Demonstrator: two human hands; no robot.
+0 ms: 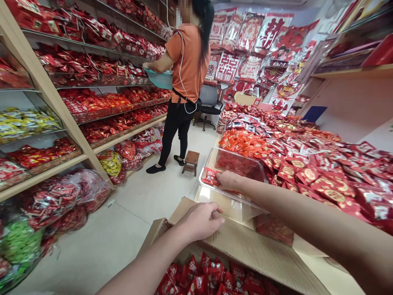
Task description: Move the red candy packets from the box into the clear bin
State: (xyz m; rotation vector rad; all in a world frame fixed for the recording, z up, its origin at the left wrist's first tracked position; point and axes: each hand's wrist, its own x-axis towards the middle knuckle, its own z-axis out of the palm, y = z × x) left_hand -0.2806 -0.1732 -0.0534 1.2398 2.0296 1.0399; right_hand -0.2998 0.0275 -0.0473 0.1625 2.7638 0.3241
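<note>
My right hand (229,180) reaches over the near rim of a clear plastic bin (260,164), its fingers closed on a red candy packet (210,177) near the bin's left corner. My left hand (201,221) is above the flap of a cardboard box (254,246), fingers curled; whether something is in them is hidden. Inside the box lie several red wrapped packets (211,272).
Heaps of red packets (307,172) cover the table at right. Stocked shelves (89,151) line the left wall. A person in an orange shirt (192,61) stands ahead with a teal basin (159,78), near a small wooden stool (192,159). Filled bags (55,196) sit at lower left.
</note>
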